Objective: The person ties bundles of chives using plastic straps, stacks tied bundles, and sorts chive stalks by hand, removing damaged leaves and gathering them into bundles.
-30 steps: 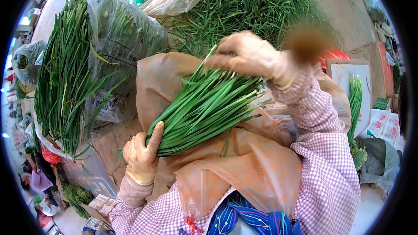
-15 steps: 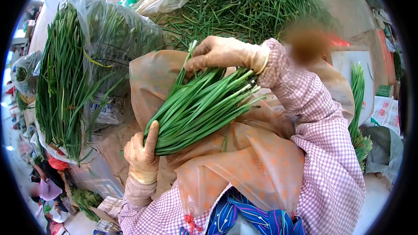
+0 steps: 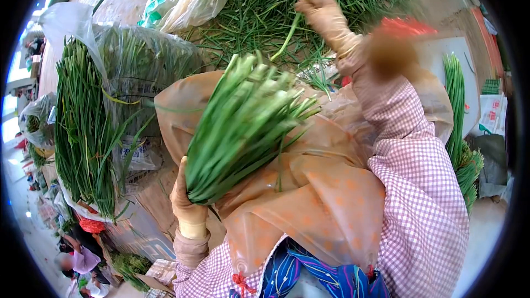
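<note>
My gloved left hand is wrapped round the leafy end of a bunch of garlic chives, which is tilted with its pale cut stems up and to the right. The bunch is partly blurred by motion and lies above the orange-dotted plastic apron on my lap. Farther off, my gloved right hand pinches a single yellowish chive leaf that hangs down from its fingers, apart from the bunch. A large loose heap of chives spreads behind and beneath that hand.
At the left, a big chive bundle stands against a clear plastic bag packed with greens. Another plastic bag lies at the back. To the right, a tied chive bunch rests on a white board. People are in the far lower left.
My right hand has moved from the bunch up and away over the heap, carrying one leaf. The bunch in my left hand has tipped more upright.
</note>
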Available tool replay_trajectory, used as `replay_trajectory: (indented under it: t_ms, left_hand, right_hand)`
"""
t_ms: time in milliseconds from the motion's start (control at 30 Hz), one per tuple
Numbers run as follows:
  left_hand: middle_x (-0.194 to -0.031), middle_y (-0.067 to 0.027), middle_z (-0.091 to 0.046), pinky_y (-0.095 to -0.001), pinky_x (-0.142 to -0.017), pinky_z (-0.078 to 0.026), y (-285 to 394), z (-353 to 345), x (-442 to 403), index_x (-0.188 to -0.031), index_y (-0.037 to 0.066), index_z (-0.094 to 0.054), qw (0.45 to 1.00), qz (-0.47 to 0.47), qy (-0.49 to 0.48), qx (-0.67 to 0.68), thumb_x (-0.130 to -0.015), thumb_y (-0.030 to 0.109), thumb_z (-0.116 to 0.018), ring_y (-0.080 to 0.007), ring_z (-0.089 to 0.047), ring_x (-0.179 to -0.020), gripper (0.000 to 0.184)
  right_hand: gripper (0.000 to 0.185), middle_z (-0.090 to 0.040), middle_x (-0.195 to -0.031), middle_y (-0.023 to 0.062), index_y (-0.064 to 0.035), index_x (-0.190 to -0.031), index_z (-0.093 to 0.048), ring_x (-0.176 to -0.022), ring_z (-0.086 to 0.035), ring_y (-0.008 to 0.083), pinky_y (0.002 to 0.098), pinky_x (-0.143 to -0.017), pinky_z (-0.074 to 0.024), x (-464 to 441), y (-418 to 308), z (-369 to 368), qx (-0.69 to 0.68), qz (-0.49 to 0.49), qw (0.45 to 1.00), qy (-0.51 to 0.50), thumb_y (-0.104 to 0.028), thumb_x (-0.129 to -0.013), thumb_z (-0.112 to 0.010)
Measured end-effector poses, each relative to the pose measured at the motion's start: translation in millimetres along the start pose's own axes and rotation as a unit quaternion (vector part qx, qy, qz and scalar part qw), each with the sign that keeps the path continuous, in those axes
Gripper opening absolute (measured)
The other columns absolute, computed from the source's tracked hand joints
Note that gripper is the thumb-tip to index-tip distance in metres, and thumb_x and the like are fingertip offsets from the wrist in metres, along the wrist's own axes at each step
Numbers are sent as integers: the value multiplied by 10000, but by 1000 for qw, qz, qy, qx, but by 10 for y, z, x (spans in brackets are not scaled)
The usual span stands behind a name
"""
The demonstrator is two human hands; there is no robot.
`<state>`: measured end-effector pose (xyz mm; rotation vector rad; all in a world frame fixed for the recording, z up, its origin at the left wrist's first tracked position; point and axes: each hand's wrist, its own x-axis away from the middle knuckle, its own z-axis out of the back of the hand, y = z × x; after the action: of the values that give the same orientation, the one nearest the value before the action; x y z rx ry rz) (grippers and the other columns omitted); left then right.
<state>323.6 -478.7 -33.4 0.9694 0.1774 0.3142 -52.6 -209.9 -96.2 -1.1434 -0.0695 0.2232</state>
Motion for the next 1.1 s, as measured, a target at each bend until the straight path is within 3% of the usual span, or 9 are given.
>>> replay_trajectory:
  t_ms: [67, 233, 367, 500, 633, 700, 867, 967, 1100]
  left_hand:
    - [-1279, -130, -556, -326, -945, -473, 61, 34, 1, -1349, 10, -430, 827, 243, 58, 504, -821, -13, -648, -208, -572, -1112, 572]
    - [-1254, -123, -570, -327, -947, -468, -8, 62, 37, -1355, 18, -416, 972, 103, -20, 212, -826, -23, -631, -205, -579, -1090, 572]
    - [-1235, -111, -582, -320, -933, -470, 67, 64, 73, -1322, 15, -451, 965, 136, -2, 225, -810, -22, -652, -200, -584, -1074, 551]
    - [-1216, -108, -594, -311, -915, -473, 117, 14, 67, -1281, 14, -491, 968, 123, 12, 220, -794, -29, -668, -196, -588, -1060, 520]
    - [-1212, -113, -596, -321, -915, -480, 97, 0, 27, -1276, 23, -501, 972, 130, 6, 197, -778, -29, -687, -199, -588, -1062, 535]
    - [-1215, -116, -593, -336, -914, -492, 160, -22, 2, -1275, 31, -505, 950, 146, -2, 275, -773, -23, -699, -205, -589, -1061, 541]
    - [-1193, -112, -600, -341, -890, -517, 66, -12, 74, -1269, 27, -502, 908, 190, 39, 371, -818, -20, -642, -204, -600, -1033, 475]
    - [-1181, -107, -608, -325, -880, -513, 72, -13, 91, -1260, 20, -504, 936, 180, 33, 300, -813, -10, -654, -190, -603, -1018, 472]
    - [-1171, -100, -616, -307, -871, -506, 65, -31, 62, -1254, 10, -504, 954, 170, 20, 246, -804, -2, -669, -177, -605, -1005, 479]
  right_hand:
    - [385, -635, -752, 94, 7, -1086, -615, -630, -604, 148, 284, -567, -519, 124, 107, 218, -119, -165, 976, -73, -332, -907, -582]
    - [450, -657, -803, 112, -48, -1213, -554, -519, -555, 95, 218, -380, -406, 762, -242, -94, -300, -219, 826, -424, -401, -935, -536]
    - [210, -648, -766, 8, -67, -990, -662, -580, -535, 57, 209, -494, -436, 521, -664, 111, -117, -80, 966, -214, -248, -884, -650]
    - [214, -658, -808, 45, -49, -918, -658, -655, -573, 120, 267, -594, -486, 523, -741, 385, -154, -57, 984, -72, -247, -845, -692]
    - [316, -610, -893, 95, -61, -930, -641, -884, -593, 234, 353, -704, -488, 905, -1202, 180, 203, 423, 873, -136, -363, -837, -639]
    - [222, -587, -847, 62, -81, -840, -620, -889, -578, 259, 375, -724, -484, 978, -1164, -42, 297, 465, 818, -164, -296, -785, -628]
    - [131, -640, -839, 74, -93, -872, -635, -811, -653, 238, 374, -684, -550, 763, -859, 93, 253, 481, 830, -126, -100, -747, -595]
    - [145, -656, -856, 105, -96, -921, -659, -807, -661, 264, 366, -658, -539, 328, -612, 491, 572, 128, 804, -104, -120, -796, -590]
    - [270, -656, -747, 160, -40, -870, -671, -723, -658, 295, 389, -658, -523, 671, -992, 275, 110, 213, 971, 2, -301, -881, -600]
